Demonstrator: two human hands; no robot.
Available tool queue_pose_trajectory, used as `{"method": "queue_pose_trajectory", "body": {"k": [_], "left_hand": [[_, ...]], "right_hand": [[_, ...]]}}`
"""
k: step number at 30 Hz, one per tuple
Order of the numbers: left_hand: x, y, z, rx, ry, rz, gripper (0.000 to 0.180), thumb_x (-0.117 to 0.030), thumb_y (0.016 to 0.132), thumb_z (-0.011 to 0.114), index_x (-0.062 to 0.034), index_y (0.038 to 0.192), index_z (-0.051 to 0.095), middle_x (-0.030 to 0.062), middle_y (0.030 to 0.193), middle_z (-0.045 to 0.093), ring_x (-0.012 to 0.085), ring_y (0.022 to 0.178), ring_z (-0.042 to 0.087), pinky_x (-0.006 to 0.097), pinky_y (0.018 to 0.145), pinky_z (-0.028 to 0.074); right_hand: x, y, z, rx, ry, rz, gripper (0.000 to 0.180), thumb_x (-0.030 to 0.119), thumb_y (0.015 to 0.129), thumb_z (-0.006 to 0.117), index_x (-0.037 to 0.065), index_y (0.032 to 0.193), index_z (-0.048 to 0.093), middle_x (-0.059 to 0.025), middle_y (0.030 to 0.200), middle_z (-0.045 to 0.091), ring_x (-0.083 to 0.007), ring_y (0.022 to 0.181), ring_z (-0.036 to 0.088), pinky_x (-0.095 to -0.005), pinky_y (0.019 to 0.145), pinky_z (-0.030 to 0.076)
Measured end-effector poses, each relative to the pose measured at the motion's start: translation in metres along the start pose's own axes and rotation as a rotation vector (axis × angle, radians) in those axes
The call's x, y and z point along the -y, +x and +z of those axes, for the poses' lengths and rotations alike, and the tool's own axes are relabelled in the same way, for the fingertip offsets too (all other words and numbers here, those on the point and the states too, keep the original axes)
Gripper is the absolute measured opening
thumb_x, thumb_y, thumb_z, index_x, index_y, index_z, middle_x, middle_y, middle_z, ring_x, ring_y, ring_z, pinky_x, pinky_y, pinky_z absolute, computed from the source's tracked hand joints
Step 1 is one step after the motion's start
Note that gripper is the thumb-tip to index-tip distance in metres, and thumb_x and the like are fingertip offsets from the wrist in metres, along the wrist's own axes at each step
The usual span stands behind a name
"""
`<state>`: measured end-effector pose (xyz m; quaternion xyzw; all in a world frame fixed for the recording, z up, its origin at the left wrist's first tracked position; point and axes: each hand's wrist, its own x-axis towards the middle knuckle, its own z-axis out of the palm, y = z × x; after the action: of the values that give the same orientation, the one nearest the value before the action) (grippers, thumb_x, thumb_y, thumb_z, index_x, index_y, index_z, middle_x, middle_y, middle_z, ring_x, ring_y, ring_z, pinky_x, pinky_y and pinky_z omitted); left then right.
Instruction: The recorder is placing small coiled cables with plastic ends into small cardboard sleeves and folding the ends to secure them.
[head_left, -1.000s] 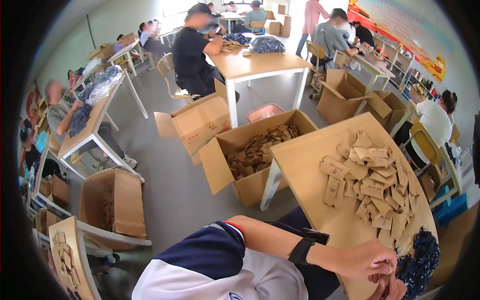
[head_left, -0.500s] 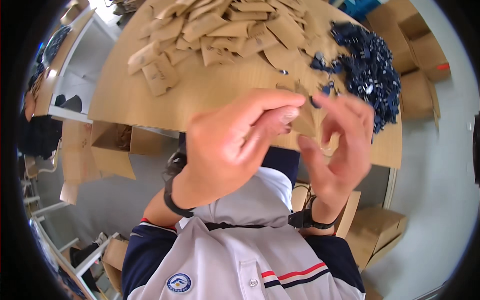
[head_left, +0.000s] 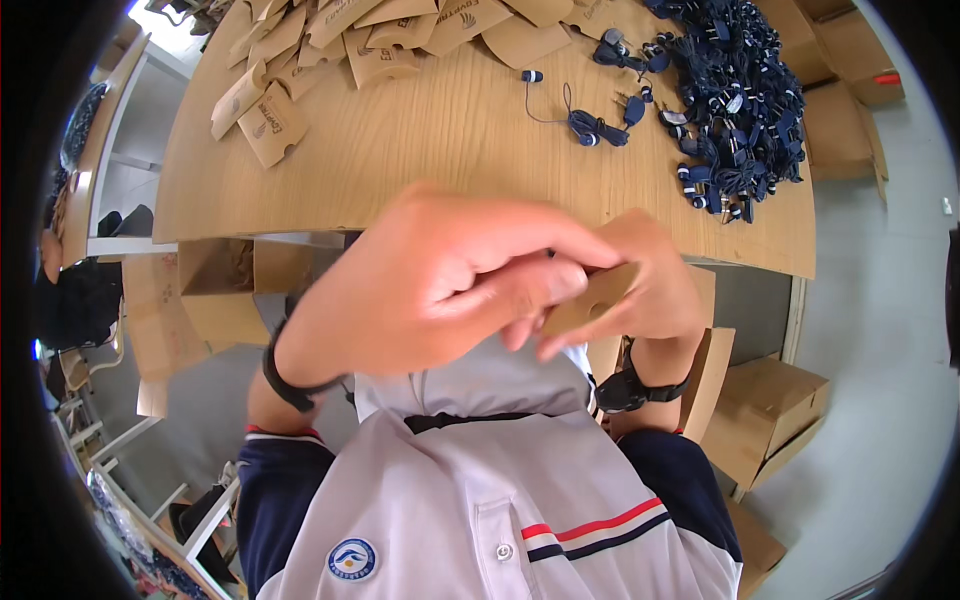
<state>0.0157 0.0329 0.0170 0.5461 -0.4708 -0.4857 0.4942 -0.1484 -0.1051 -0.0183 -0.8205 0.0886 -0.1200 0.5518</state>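
Observation:
A small brown cardboard pillow box (head_left: 592, 308) is held between my two hands, above my lap and near the table edge. My left hand (head_left: 450, 285) is closed, its thumb and forefinger pinched at the box's left side. A tiny dark spot shows between those fingers; what it is I cannot tell. Around the right side of the box curls my right hand (head_left: 655, 285), thumb below and fingers behind. Beyond the hands, a bundled pair of dark blue earphones (head_left: 597, 128) lies on the wooden table (head_left: 420, 150), its cable looping left to one earbud.
Flat brown pillow boxes (head_left: 385, 60) are heaped at the table's far left. A big pile of dark blue earphones (head_left: 740, 100) covers the far right. Open cartons stand below left (head_left: 215, 290) and below right (head_left: 765, 405), with more cartons (head_left: 840, 80) beyond the table's right side.
My right hand has come in to the left and closed round the pillow box; its fingers were apart before. My left hand stays pinched. The view has shifted, so the table sits higher.

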Motion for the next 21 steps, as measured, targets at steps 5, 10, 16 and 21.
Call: {"method": "queue_pose_trajectory", "body": {"k": [5,10,16,21], "left_hand": [[0.024,0.033,-0.009,0.508,0.234,0.361,0.012,-0.015,0.088,0.068,-0.0111,0.099,0.068,0.0019,0.065,0.062,0.0132,0.052,0.056,0.025,0.049,0.041],[0.025,0.013,0.000,0.624,0.267,0.493,0.009,-0.020,0.088,0.070,-0.0132,0.093,0.067,0.0038,0.066,0.060,0.0208,0.052,0.054,0.027,0.051,0.041],[0.022,0.006,0.012,0.088,0.684,0.805,0.063,-0.027,0.074,0.081,-0.0060,0.127,0.054,0.0088,0.115,0.066,0.0288,0.105,0.064,0.043,0.089,0.052],[0.047,0.020,0.028,-0.072,0.552,0.997,0.057,-0.014,0.064,0.086,-0.0076,0.100,0.043,0.0259,0.118,0.062,0.0395,0.106,0.063,0.057,0.094,0.050]], "right_hand": [[-0.024,0.007,0.004,0.605,0.324,0.068,0.032,0.027,0.061,0.091,0.005,0.075,0.072,-0.0034,0.071,0.069,-0.0130,0.064,0.062,-0.0264,0.058,0.045],[-0.009,0.004,0.001,0.843,0.238,-0.056,0.037,0.032,0.063,0.091,0.004,0.072,0.069,-0.0016,0.058,0.063,-0.0117,0.050,0.055,-0.0286,0.047,0.037],[-0.028,-0.019,0.027,0.310,1.203,0.078,0.049,0.047,0.068,0.086,0.004,0.078,0.064,-0.0064,0.075,0.063,-0.0161,0.067,0.059,-0.0284,0.056,0.047],[-0.024,-0.040,0.045,-0.057,1.110,0.143,0.081,0.061,0.063,0.083,-0.001,0.107,0.056,-0.0056,0.096,0.061,-0.0153,0.088,0.058,-0.0280,0.074,0.047]]}}
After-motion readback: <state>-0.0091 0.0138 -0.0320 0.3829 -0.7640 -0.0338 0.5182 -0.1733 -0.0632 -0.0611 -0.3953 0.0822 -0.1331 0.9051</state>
